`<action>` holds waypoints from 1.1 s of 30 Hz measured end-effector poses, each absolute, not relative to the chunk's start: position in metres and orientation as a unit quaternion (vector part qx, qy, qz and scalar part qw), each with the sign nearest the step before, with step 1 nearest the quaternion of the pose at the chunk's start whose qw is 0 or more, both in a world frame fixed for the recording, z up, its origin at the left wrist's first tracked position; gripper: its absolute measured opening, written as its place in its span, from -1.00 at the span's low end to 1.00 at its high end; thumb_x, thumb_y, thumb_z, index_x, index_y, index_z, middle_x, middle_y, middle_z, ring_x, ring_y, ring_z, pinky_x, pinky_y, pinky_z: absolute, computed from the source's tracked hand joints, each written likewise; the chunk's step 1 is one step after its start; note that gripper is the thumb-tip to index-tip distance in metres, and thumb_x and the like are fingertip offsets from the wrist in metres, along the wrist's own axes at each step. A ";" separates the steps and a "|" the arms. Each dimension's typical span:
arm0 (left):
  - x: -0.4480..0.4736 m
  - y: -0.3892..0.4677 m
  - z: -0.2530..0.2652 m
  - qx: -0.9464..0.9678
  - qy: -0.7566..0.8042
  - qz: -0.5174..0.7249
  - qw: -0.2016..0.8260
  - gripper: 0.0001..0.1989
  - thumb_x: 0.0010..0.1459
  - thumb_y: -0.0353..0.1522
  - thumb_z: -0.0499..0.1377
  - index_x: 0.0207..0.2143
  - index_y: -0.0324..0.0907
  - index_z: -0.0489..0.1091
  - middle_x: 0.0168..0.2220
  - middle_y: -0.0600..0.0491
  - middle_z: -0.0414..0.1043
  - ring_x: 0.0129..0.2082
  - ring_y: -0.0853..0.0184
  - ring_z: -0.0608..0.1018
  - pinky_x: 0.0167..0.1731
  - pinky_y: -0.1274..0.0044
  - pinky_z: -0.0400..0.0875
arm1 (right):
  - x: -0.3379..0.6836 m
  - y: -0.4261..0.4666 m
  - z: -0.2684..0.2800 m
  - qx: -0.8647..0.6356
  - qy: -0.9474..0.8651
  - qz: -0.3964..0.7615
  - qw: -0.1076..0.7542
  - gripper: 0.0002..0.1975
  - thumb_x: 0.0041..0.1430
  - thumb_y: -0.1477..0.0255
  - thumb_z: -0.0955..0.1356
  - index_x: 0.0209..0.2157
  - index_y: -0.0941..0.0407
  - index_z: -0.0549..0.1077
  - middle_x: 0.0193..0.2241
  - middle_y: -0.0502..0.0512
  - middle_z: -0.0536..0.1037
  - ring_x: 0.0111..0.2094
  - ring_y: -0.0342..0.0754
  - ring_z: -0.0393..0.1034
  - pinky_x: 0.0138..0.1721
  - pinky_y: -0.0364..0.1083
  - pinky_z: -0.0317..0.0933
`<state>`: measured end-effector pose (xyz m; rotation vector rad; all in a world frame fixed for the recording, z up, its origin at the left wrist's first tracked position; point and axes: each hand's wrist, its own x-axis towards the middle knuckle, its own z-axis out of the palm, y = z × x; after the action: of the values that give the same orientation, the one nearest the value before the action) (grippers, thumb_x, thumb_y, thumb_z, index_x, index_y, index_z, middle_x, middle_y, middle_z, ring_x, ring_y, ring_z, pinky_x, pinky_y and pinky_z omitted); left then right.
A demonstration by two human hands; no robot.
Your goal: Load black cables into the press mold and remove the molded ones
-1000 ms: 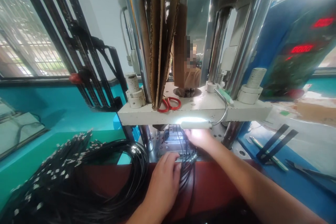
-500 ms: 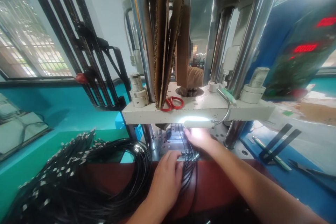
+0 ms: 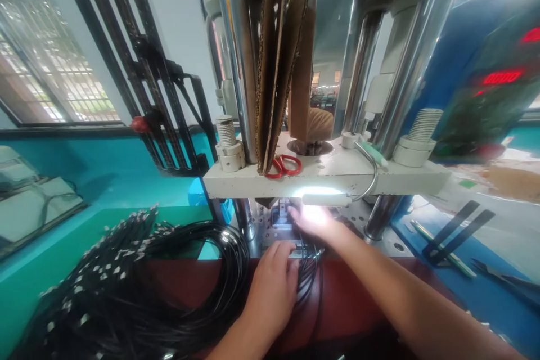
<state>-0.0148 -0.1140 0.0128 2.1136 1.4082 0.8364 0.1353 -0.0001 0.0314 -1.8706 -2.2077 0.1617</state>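
My left hand [image 3: 274, 278] is curled at the front edge of the press bed, its fingers bent round the near side of a bundle of black cables [image 3: 310, 273]. The cables run from the metal mould [image 3: 280, 216] down over the dark red surface. My right hand [image 3: 314, 220] reaches in under the white press plate, its fingers at the right side of the mould. Lamp glare washes out that hand, so its grip is unclear. A lit lamp tube [image 3: 324, 199] hangs just above it.
A large heap of black cables [image 3: 105, 292] with white ends lies at left. Red-handled scissors [image 3: 287, 166] rest on the white press plate [image 3: 379, 180] beside cardboard [image 3: 270, 67]. Steel columns [image 3: 379, 219] flank the bed. Pliers [image 3: 502, 275] and a pen-like tool [image 3: 447, 250] lie on the blue surface at right.
My right hand has moved slightly left and further over the mould. My left hand stays by the cables. The whole view has shifted a little.
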 end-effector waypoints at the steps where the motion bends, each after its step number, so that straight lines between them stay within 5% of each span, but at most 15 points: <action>1: -0.015 -0.114 0.012 0.770 0.513 0.303 0.229 -0.75 0.25 -0.43 -0.06 -0.07 -0.10 0.29 -0.12 0.00 0.36 -0.08 0.22 0.41 -0.05 0.35 0.30 | 0.133 0.001 0.031 -0.639 -0.756 0.061 0.129 -0.63 0.30 0.19 0.25 -0.03 0.16 0.40 -0.08 0.16 0.48 -0.10 0.03 0.40 -0.03 0.13 0.22; 11: -0.018 -0.114 0.019 0.778 0.515 0.303 0.193 -0.77 0.25 -0.42 -0.06 -0.08 -0.11 0.28 -0.14 -0.01 0.36 -0.08 0.21 0.41 -0.07 0.35 0.28 | 0.177 -0.056 0.048 -0.683 -0.676 0.126 0.248 -0.70 0.30 0.46 0.15 -0.26 0.16 0.50 -0.18 0.25 0.55 -0.10 0.08 0.39 -0.08 0.01 0.17; 16: -0.011 -0.127 0.029 0.792 0.510 0.259 0.213 -0.79 0.30 -0.35 -0.09 -0.22 -0.08 0.33 -0.26 0.04 0.41 -0.23 0.24 0.46 -0.22 0.43 0.30 | 0.186 -0.126 0.029 -0.650 -0.649 0.312 0.245 -0.79 0.06 0.45 0.31 -0.62 0.12 0.43 -0.62 0.03 0.53 -0.52 -0.05 0.44 -0.50 -0.15 0.18; 25: -0.002 -0.143 0.026 0.820 0.471 0.209 0.249 -0.77 0.29 -0.36 -0.07 -0.28 -0.07 0.37 -0.35 0.09 0.45 -0.35 0.33 0.48 -0.34 0.53 0.29 | 0.152 -0.132 0.003 -0.614 -0.478 0.537 0.325 -0.90 -0.08 0.57 0.22 -0.51 0.12 0.32 -0.83 -0.18 0.24 -0.83 -0.20 0.17 -0.82 -0.27 -0.13; 33: 0.004 -0.149 0.034 0.831 0.460 0.197 0.243 -0.78 0.25 -0.37 -0.03 -0.30 -0.11 0.41 -0.36 0.04 0.48 -0.34 0.29 0.52 -0.35 0.55 0.33 | 0.186 -0.162 0.013 -0.550 -0.395 0.618 0.400 -0.80 0.10 0.30 0.30 -0.45 0.15 0.35 -0.58 0.00 0.45 -0.67 -0.16 0.37 -0.69 -0.22 0.19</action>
<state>0.0035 -0.1491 0.0339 2.2716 1.2567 0.5381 0.1856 -0.1624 0.0127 -1.3909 -0.9995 1.5624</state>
